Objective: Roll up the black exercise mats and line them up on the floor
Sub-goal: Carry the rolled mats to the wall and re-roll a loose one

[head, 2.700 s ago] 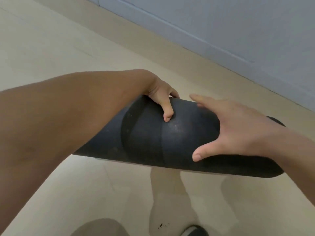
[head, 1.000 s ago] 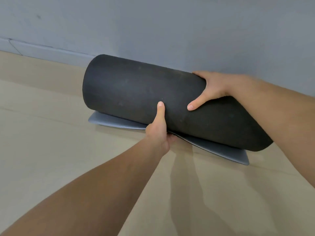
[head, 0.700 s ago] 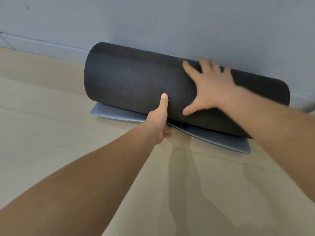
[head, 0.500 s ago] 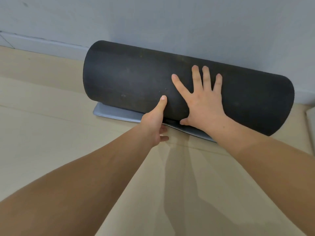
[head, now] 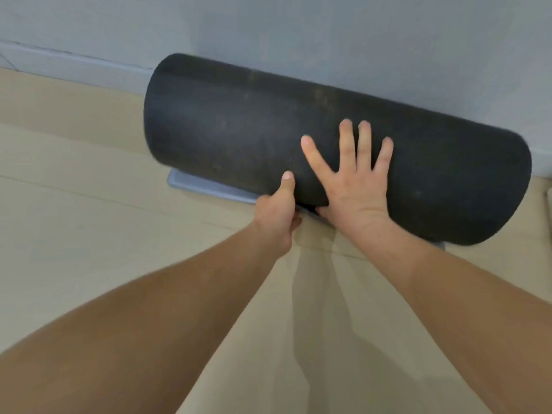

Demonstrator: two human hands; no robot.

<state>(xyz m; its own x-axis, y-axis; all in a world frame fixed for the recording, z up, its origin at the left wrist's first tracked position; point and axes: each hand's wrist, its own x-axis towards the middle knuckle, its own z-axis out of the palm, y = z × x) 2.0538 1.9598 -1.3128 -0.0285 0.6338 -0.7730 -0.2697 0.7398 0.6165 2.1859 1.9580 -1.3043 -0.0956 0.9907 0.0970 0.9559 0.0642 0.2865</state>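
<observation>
A rolled black exercise mat [head: 239,138] lies on the floor against the grey wall, its long axis running left to right. A loose grey flap of the mat [head: 209,188] sticks out under its front. My left hand [head: 276,210] grips the roll's lower front edge, thumb up on the black surface, fingers tucked beneath and hidden. My right hand [head: 354,186] presses flat on the front of the roll with fingers spread and straight.
The beige floor [head: 89,234] spreads in front and to the left. The grey wall with its skirting board [head: 74,67] stands directly behind the roll. A pale edge of something [head: 549,201] shows at the far right.
The mat was carried and set down by the wall. My right hand came off the roll's top and now lies flat on its front. The left hand keeps its grip.
</observation>
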